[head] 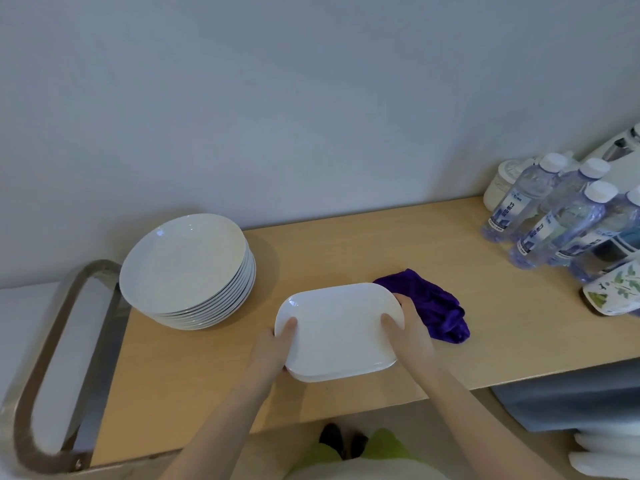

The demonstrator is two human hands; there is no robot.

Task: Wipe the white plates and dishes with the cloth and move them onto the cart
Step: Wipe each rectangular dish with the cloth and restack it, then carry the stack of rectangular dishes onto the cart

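Note:
A white rounded-rectangular dish lies on top of another like it near the front of the wooden table. My left hand grips its left edge, thumb on the rim. My right hand grips its right edge the same way. A crumpled purple cloth lies on the table just right of the dish, behind my right hand. A stack of several round white plates stands at the table's left end.
Several water bottles and a white jar crowd the table's right end, with a patterned container lying in front. A cart's metal handle curves at the left edge. The wall runs close behind.

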